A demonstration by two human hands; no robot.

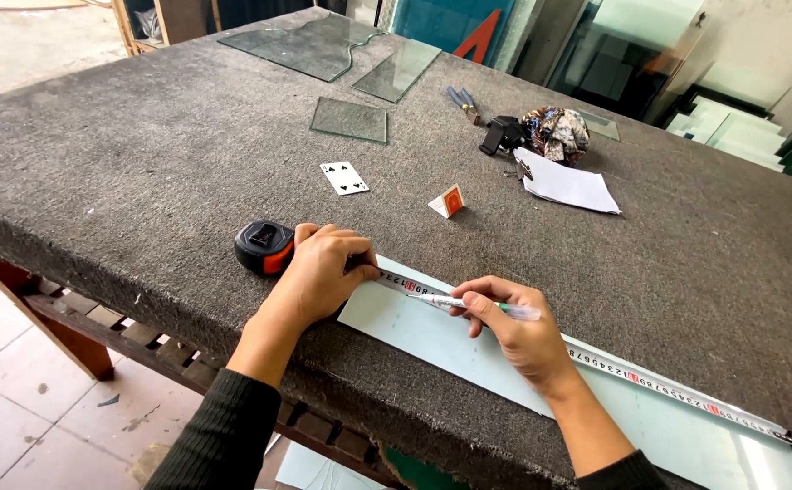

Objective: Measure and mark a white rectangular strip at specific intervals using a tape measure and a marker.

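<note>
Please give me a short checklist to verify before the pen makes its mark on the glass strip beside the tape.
1. Left hand presses the tape blade near its case: ok.
2. Blade lies flat along the glass strip: ok.
3. Right hand holds the pen, tip at the blade's edge: ok.
4. Far hook sits at the glass end: cannot tell.
5. Strip fully on the table: ok.

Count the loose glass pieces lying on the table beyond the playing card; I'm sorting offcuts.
3: a large curved pane at the far edge, a tapered pane beside it, and a small rectangle nearer the card.
</note>
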